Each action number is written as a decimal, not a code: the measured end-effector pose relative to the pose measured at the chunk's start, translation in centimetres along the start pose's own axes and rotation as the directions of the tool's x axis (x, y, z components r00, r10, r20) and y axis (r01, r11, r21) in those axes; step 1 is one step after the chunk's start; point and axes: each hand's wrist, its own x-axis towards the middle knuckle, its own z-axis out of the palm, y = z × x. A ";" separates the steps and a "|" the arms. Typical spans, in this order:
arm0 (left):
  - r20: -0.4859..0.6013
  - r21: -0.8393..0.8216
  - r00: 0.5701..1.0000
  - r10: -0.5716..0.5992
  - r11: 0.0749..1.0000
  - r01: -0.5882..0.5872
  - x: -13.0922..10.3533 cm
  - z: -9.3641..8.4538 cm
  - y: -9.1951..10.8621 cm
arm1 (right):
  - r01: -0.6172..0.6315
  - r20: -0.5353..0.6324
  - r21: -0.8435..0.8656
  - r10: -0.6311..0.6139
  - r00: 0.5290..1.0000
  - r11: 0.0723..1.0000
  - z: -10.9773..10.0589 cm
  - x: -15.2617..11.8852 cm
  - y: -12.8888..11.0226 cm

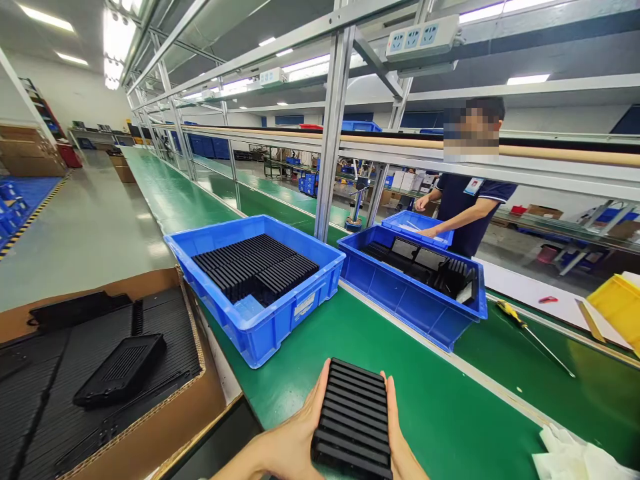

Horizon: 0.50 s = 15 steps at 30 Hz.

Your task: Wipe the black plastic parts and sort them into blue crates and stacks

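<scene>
Both of my hands hold a black ribbed plastic part (355,417) just above the green belt (440,413) at the bottom of the view. My left hand (295,437) grips its left edge and my right hand (400,437) grips its right edge. Straight ahead stands a blue bin (255,320) packed with rows of the same black parts (255,267). A second blue bin (400,293) to its right holds fewer black parts.
A cardboard box (150,427) with black parts lies at my left. Across the belt a person in a dark shirt (470,207) reaches into a small blue tray (420,227). A yellow-handled screwdriver (530,333), a yellow bin (617,310) and white cloth (575,457) sit at right.
</scene>
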 end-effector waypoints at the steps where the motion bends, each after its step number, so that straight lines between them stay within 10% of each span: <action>1: -0.041 0.008 0.999 -0.012 1.000 0.012 0.1 0.1 0.1 | 0.007 -0.005 -0.053 -0.007 1.000 0.999 0.0 0.0 0.3; 6: -0.175 0.038 0.984 -0.008 0.999 0.015 0.6 0.4 1.0 | 0.074 -0.083 -0.255 -0.098 0.992 0.964 -0.3 0.1 1.0; 15: -0.040 0.058 0.996 -0.079 0.995 0.082 0.3 -0.2 -0.5 | -0.004 0.036 -0.073 0.006 0.999 0.997 -0.8 -0.1 -0.2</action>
